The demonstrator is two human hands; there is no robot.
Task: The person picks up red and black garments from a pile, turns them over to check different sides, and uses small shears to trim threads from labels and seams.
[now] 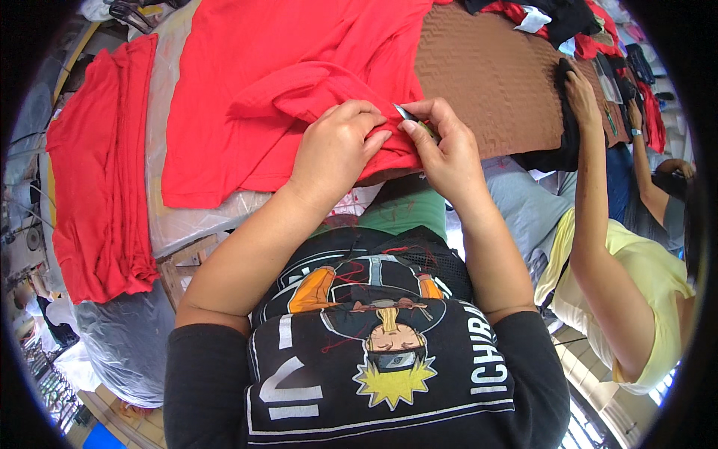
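A large red garment [247, 90] lies spread in front of me, its cloth bunched into folds near my hands. My left hand [340, 142] pinches the red cloth close to its near edge. In my right hand [449, 142] is a small pair of thread snips [404, 114], with a pointed metal blade showing between thumb and forefinger. The blade points toward my left fingertips, and the cloth lies under it. My palm and fingers hide most of the handle.
A brown textured cover [493, 82] spreads to the right. Folded red garments [105, 172] hang over the left side, by a plastic-wrapped surface [202, 221]. At right, a person in yellow [636, 299] reaches toward black cloth [567, 105]; another person works beyond.
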